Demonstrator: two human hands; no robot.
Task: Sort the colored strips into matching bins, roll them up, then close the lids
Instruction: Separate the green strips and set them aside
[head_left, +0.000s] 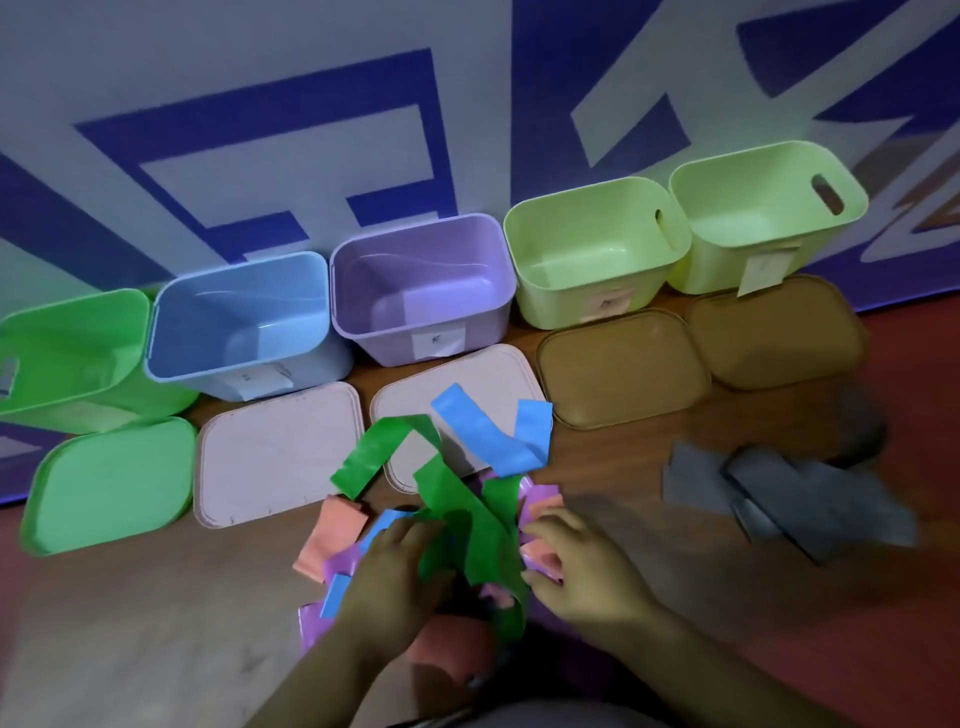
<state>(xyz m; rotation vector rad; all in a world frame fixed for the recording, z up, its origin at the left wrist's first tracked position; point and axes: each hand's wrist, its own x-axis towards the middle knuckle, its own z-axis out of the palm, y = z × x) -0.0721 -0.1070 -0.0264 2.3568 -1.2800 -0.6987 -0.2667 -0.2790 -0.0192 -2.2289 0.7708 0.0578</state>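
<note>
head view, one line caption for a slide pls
Left hand and right hand grip a tangle of coloured strips before five open bins.

Left hand (400, 564): palm down, fingers bent downward, grip blurred.
Right hand (582, 564): palm down, fingers curled inward, grip unclear.
Forearms (332, 670): bare, converging from below.

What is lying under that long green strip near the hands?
Purple strips, a blue strip and a salmon piece poke out beneath the green strip, whose far loop crosses a pale lid. The left hand and right hand cover the rest.
</note>
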